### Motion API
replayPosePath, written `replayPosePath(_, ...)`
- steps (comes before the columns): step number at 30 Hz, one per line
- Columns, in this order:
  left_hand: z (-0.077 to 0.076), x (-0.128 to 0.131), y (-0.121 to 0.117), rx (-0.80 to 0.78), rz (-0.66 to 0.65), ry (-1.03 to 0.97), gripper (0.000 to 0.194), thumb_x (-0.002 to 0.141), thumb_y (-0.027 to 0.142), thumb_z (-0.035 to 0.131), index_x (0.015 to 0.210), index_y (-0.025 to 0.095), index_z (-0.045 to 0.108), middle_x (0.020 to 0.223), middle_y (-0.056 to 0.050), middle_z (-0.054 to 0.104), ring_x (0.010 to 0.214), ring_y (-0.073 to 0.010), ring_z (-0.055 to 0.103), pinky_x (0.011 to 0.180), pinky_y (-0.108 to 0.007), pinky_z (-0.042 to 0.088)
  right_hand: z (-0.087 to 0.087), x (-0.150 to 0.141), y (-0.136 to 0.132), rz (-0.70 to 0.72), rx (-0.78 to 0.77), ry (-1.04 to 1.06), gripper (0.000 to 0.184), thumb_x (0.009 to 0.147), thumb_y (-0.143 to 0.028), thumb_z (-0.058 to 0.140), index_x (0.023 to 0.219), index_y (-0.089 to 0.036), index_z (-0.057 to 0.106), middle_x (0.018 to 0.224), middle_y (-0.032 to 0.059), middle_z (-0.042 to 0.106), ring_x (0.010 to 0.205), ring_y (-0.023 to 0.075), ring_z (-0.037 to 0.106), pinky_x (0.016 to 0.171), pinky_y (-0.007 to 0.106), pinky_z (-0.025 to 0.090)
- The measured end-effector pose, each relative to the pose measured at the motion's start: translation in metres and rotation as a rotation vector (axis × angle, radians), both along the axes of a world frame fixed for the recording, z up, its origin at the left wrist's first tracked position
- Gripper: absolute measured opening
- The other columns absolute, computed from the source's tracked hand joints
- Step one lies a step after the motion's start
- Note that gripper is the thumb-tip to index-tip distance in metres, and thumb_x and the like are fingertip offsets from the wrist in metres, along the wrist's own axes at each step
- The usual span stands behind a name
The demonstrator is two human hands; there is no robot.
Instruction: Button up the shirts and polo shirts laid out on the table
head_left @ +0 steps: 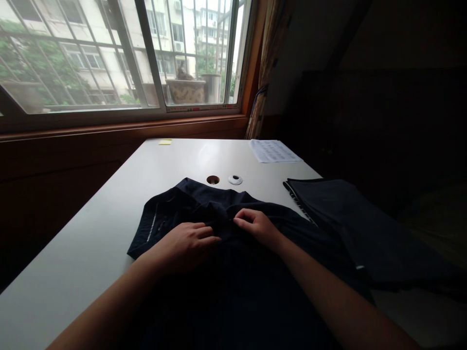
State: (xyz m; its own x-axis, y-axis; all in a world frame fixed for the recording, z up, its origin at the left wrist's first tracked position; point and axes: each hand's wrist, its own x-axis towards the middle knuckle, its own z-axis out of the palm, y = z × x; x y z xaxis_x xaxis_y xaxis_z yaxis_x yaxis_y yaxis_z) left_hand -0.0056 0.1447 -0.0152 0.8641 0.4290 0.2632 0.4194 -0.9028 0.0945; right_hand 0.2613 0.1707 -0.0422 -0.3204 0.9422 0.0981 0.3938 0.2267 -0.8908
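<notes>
In the head view, a dark navy garment (233,265) lies spread over the near middle of a white bench (91,228), its lower part running into deep shadow at the bottom edge. Its waistband end is folded open toward the left, where a pale strip shows on the inner side.

The left hand (195,240) rests on the garment with its fingers bent and pointing right; whether it grips any cloth I cannot tell, as the undersides of the fingers are hidden. The right hand (255,226) has thumb and forefinger brought together in a narrow pinch on the cloth, just beside the left hand's fingertips but apart from them.

To the right, a second dark garment (335,209) lies folded, with a black-and-white edge facing the first. Beyond the first garment are a round hole (213,180) in the bench top and, just beside it, a white ring-shaped cover (235,180). Near the far edge lie a yellow note (165,142) on the left and printed paper (276,151) on the right. Behind stands a barred window (109,58) with a gathered curtain (260,107) at its right.
</notes>
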Motion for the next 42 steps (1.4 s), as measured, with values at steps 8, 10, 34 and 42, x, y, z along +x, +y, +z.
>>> replayPosePath(8, -0.012, 0.016, -0.005, 0.144, 0.052, -0.062, 0.036, 0.101, 0.024, 0.048, 0.137, 0.022, 0.050, 0.083, -0.001, 0.065, 0.068, -0.0160, 0.057, 0.058, -0.029, 0.045, 0.008, -0.009, -0.012, 0.061, 0.051, 0.059, 0.023, 0.088, -0.041, 0.065, 0.082, -0.019, 0.069, 0.078, 0.0015, 0.068, 0.075, 0.0180, 0.061, 0.069, 0.029, 0.044)
replayPosePath(10, -0.015, 0.018, -0.005, 0.148, 0.063, -0.049, 0.031, 0.100, 0.022, 0.049, 0.131, 0.021, 0.054, 0.081, -0.001, 0.064, 0.067, -0.0162, 0.056, 0.057, -0.029, 0.043, 0.009, -0.011, -0.014, 0.089, 0.067, 0.052, 0.023, 0.089, -0.040, 0.064, 0.082, -0.019, 0.070, 0.080, 0.0020, 0.069, 0.076, 0.0185, 0.062, 0.071, 0.029, 0.045)
replayPosePath(34, -0.030, 0.021, 0.006, -0.202, 0.171, -0.339, 0.010, 0.099, 0.021, 0.053, 0.097, 0.018, 0.063, 0.086, -0.002, 0.068, 0.076, -0.0141, 0.064, 0.069, -0.024, 0.048, 0.011, -0.009, -0.021, 0.301, 0.422, -0.052, 0.010, 0.086, -0.022, 0.069, 0.096, -0.021, 0.070, 0.100, 0.0060, 0.061, 0.093, 0.0194, 0.061, 0.085, 0.035, 0.051)
replayPosePath(42, -0.034, 0.019, 0.007, -0.234, 0.188, -0.364, 0.007, 0.097, 0.020, 0.056, 0.098, 0.019, 0.063, 0.089, -0.001, 0.069, 0.080, -0.0144, 0.066, 0.073, -0.024, 0.049, 0.009, -0.011, -0.020, 0.291, 0.361, -0.022, 0.004, 0.088, -0.024, 0.069, 0.088, -0.021, 0.072, 0.093, 0.0046, 0.064, 0.087, 0.0182, 0.063, 0.080, 0.033, 0.051)
